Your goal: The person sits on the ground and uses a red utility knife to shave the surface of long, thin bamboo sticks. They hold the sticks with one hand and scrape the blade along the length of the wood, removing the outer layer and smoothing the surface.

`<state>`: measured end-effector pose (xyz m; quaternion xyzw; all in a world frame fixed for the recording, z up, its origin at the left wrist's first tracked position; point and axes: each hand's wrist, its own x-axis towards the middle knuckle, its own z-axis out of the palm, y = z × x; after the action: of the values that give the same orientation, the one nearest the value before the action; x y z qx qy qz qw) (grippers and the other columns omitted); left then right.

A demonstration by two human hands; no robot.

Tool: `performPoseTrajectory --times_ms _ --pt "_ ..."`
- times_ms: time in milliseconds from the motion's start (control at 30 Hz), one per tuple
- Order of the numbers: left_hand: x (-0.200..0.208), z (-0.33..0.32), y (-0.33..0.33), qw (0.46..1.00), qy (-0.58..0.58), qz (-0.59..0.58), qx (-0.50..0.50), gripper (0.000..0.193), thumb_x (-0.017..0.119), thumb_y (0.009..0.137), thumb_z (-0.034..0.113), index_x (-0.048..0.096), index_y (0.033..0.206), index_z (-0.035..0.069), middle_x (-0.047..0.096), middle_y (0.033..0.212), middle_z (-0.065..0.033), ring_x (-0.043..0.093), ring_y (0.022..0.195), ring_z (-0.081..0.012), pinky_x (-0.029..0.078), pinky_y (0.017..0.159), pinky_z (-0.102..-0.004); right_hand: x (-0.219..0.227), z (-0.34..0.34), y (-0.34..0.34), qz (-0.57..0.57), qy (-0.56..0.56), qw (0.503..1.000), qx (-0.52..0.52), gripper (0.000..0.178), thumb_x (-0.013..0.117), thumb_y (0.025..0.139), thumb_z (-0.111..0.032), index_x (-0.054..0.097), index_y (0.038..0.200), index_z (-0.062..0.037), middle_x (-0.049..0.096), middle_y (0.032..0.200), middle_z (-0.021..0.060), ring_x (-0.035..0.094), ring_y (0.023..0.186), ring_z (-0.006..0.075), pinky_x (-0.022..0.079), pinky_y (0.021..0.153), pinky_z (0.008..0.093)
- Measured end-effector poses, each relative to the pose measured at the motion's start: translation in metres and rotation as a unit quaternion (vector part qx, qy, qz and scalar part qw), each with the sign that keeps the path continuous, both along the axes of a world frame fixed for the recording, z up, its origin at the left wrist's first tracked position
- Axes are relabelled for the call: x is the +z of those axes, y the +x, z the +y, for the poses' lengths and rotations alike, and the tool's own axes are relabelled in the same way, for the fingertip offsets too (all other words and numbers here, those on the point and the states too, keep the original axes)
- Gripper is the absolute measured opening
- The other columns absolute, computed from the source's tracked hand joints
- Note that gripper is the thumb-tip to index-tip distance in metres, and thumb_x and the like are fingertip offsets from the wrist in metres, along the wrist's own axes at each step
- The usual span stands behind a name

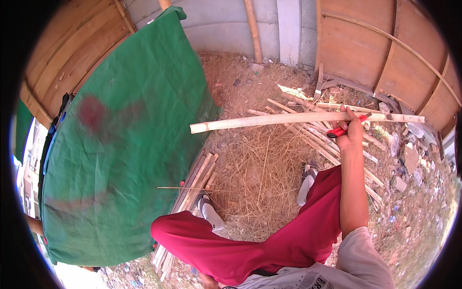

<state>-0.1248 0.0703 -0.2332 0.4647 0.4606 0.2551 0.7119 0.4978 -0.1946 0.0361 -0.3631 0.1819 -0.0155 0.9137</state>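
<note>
Brown panelled walls (358, 53) with slim wooden battens and a grey wall (224, 33) enclose a patch of dry, reddish-brown ground (224, 72); a bamboo pole (252, 31) stands upright against the grey part. Along the left side of the ground spreads a large green tarp (130, 159), creased and marked with dark reddish stains.

The right hand (350, 127) reaches forward with its fingers closed round a long, pale bamboo strip (284, 119), gripped nearer its right end. The strip lies level above the ground, slightly bowed to the eye, its left end reaching out before the tarp's right edge. Tucked in the same hand is a red-and-black knife (332, 134), its handle jutting to the left just below the strip. The left hand is out of view, so I cannot tell how its fingers stand.

Beneath the strip, loose straw-like shavings (252, 164) cover the middle of the ground, between the person's two feet. Cut bamboo pieces (317, 148) lie in a loose, crisscrossed heap toward the ground's back right corner, and a bundle of narrow slats (197, 180) lies beside the tarp's right edge. Rubble and scraps (411, 156) are strewn along the foot of the right wall. Red trousers (288, 243) span the foreground, knees apart.
</note>
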Motion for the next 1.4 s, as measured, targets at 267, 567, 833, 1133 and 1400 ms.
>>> performPoseTrajectory --times_ms 267,567,833,1133,1400 --pt "0.131 0.024 0.097 0.96 0.259 0.102 -0.004 0.059 0.03 0.105 0.042 0.038 0.144 -0.001 0.051 0.135 -0.0184 0.053 0.121 -0.0261 0.047 0.101 -0.0412 -0.006 -0.001 0.001 -0.004 0.006 1.0 -0.002 0.016 0.06 0.099 -0.017 0.06 0.112 -0.007 0.068 0.107 -0.0023 0.035 0.048 0.006 0.054 0.079 0.0342" --pt "0.16 0.06 0.147 0.863 0.409 0.277 0.107 0.07 0.033 0.106 0.048 0.027 0.154 -0.003 0.038 0.15 -0.0267 0.033 0.144 -0.0388 0.027 0.119 -0.0468 -0.008 0.005 -0.002 0.0 0.008 1.0 0.009 0.013 0.062 0.099 -0.016 0.062 0.107 -0.0067 0.067 0.1 -0.0035 0.036 0.048 0.006 0.053 0.076 0.0326" --pt "0.223 0.097 0.201 0.741 0.546 0.39 -0.035 0.047 0.056 0.099 0.028 0.055 0.134 -0.003 0.054 0.138 -0.0244 0.052 0.125 -0.0431 0.04 0.106 -0.0494 -0.004 0.013 -0.009 0.006 -0.005 1.0 0.024 0.013 0.063 0.099 -0.019 0.063 0.105 -0.0084 0.063 0.089 -0.0056 0.036 0.047 0.0053 0.049 0.07 0.0318" --pt "0.222 0.099 0.217 0.719 0.607 0.338 -0.019 0.02 0.057 0.096 0.015 0.071 0.105 0.003 0.071 0.106 -0.0157 0.063 0.105 -0.0403 0.048 0.092 -0.0486 -0.003 0.013 -0.012 0.013 0.0 0.999 0.03 0.012 0.064 0.098 -0.019 0.064 0.105 -0.0086 0.062 0.087 -0.0058 0.036 0.047 0.0049 0.048 0.073 0.0308" --pt "0.217 0.095 0.22 0.668 0.67 0.323 -0.037 0.012 0.072 0.087 0.016 0.075 0.089 0.004 0.074 0.098 -0.0057 0.064 0.108 -0.0322 0.043 0.1 -0.0472 -0.008 0.016 -0.013 0.006 -0.008 0.999 0.052 0.011 0.063 0.099 -0.019 0.063 0.104 -0.0098 0.063 0.088 -0.0057 0.036 0.048 0.0045 0.049 0.076 0.0304"
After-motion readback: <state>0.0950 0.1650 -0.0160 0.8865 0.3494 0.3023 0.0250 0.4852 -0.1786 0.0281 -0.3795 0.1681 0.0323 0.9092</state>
